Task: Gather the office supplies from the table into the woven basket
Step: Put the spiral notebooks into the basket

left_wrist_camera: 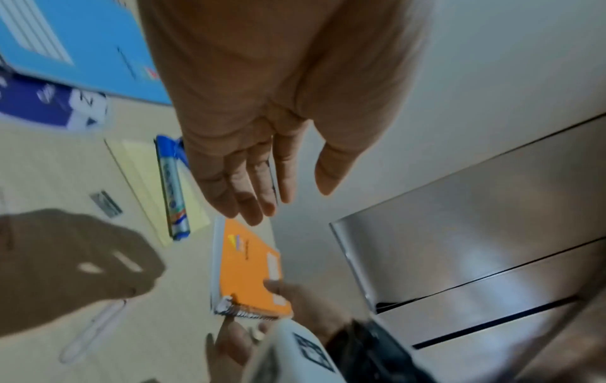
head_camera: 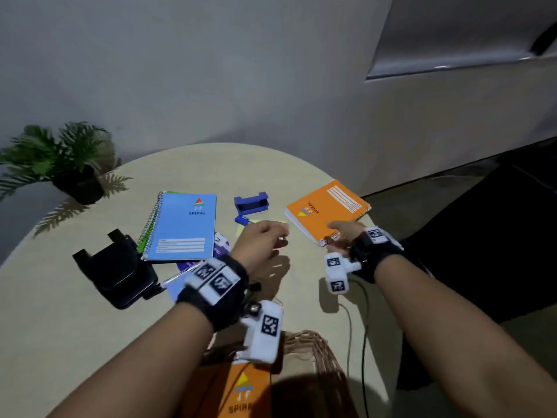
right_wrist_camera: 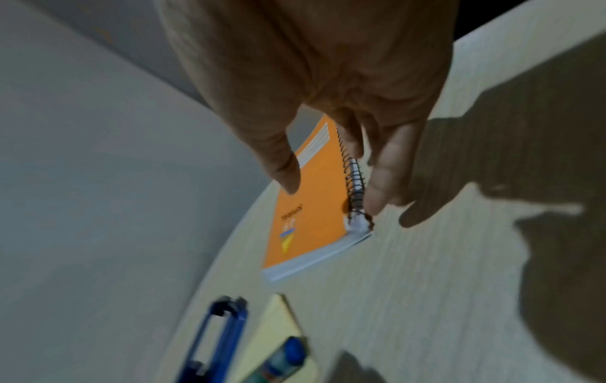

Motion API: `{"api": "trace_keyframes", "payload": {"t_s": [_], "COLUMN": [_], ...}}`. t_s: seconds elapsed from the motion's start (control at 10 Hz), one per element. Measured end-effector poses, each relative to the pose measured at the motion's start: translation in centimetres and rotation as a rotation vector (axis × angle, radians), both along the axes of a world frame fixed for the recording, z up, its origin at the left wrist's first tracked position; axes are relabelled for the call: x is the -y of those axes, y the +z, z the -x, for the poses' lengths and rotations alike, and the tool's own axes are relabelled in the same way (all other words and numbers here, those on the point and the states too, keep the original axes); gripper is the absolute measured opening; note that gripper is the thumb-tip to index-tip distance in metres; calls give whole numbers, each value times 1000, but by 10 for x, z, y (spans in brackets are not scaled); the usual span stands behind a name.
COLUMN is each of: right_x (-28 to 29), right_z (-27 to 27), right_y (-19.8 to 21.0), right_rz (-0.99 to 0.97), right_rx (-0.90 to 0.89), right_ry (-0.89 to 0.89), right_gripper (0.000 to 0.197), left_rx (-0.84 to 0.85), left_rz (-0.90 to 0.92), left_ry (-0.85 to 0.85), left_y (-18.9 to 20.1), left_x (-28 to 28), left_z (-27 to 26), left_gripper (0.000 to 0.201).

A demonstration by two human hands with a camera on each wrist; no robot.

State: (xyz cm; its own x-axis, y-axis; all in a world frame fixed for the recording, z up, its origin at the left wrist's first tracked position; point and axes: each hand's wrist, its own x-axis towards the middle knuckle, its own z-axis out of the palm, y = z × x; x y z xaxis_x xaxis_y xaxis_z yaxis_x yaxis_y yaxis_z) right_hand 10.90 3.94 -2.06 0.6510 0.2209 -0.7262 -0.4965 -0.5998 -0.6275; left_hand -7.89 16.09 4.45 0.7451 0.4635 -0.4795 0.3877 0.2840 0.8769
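Matt wood-look table (head_camera: 90,327); wire-bound paper orange notebook (head_camera: 325,206)

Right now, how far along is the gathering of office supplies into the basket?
Early. One orange notebook already lies in the woven basket. The right hand grips the second orange notebook at its spiral edge; the left hand is open. Still on the table: blue notebook, marker, sticky notes, blue holder.

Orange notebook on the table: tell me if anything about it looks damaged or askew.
The orange notebook lies skewed at the table edge. At its near corner the wire binding ends in bent coils and crumpled white paper. The right hand has thumb on the cover, fingers at the binding.
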Motion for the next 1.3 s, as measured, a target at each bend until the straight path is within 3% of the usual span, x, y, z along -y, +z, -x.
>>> {"api": "trace_keyframes", "payload": {"t_s": [0.1, 0.2, 0.3, 0.4, 0.5, 0.7, 0.8, 0.9, 1.0, 1.1, 1.2, 1.3], "right_x": [-15, -24, -30, -20, 8, 45, 60, 80, 105, 125, 138, 136], "right_z": [-23, -18, -21, -24, -4, -5, 6, 28, 79, 134, 183, 228], "right_y": [-37, -51, -72, -75, -50, -33, -7, 18, 51, 79, 88, 67], "right_rz": [187, 408, 213, 199, 260, 80, -86, -306, -390, -495, -570, -475], "right_rx": [150, 364, 325, 289, 288, 142, 53, 52, 62, 41, -24, -65], "right_ry": [156, 329, 19, 1, 267, -24, -146, -233, -44, 206, 440, 668], "right_gripper": [41, 31, 61, 51, 22, 32, 19, 23, 27, 41, 48, 58], "left_rx": [-62, -128, -201, -255, -271, -290, -303, -259, -217, -223, -189, -187], "left_rz": [-53, -148, -236, -303, -324, -255, -292, -181, -6, -81, -139, -264], "left_ry": [1, -10, -53, -67, -52, -57, -61, -57, -80, -264, -281, -360], "left_y": [-25, -50, -78, -92, -84, -82, -73, -43, -7, 13, 11, -8], "left_x": [5, -2, -14, -16, -2, 25, 31, 37, 34, 27, 23, 30], "left_z": [-46, -77, -93, -97, -95, -82, -71, -51, -9, 50, 117, 191], "left_gripper": [8, 10, 28, 40, 38, 18, 44, 75, 72, 53, 40, 25]}}
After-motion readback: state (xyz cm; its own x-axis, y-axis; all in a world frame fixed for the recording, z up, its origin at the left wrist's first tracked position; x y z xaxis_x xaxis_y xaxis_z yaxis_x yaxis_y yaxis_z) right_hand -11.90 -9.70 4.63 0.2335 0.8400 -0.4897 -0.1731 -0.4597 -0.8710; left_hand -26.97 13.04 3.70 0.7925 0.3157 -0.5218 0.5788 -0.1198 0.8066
